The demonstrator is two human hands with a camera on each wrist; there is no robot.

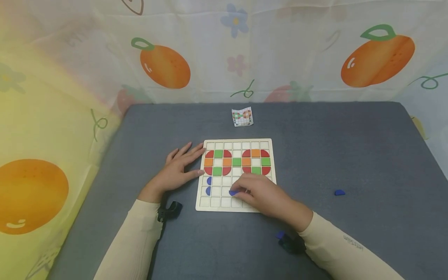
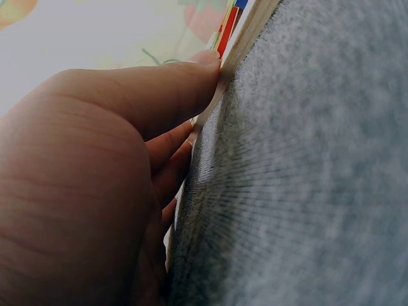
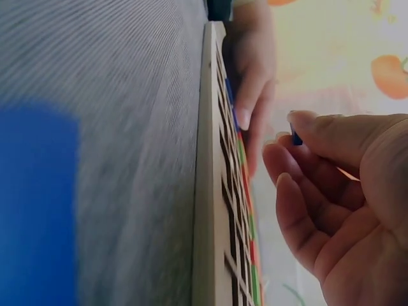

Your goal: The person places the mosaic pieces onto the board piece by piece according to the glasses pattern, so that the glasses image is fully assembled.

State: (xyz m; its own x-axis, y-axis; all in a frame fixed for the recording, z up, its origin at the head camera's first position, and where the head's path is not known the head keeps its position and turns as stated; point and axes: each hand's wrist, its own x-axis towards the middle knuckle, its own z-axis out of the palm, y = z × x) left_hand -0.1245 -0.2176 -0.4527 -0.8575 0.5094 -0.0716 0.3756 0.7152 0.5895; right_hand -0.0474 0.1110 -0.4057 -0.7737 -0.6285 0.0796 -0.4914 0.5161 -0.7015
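A square wooden grid board [image 1: 224,209] lies on the grey table, holding red quarter-round, green and orange square pieces in its upper rows. Two blue half-round pieces [image 1: 209,181] sit in its left column, lower down. My left hand [image 1: 176,173] rests at the board's left edge with fingers extended; in the left wrist view the thumb [image 2: 172,95] touches that edge. Between thumb and fingertips, my right hand [image 1: 264,194] pinches another blue half-round piece [image 1: 233,193] over the lower middle cells. In the right wrist view this piece [image 3: 296,138] is held above the board, apart from it.
One blue half-round piece [image 1: 339,192] lies on the table to the right. Another blue piece [image 1: 280,235] is beside the right wrist camera [image 1: 292,245]. A small printed pattern card [image 1: 242,117] lies beyond the board, near the patterned curtain [image 1: 210,46].
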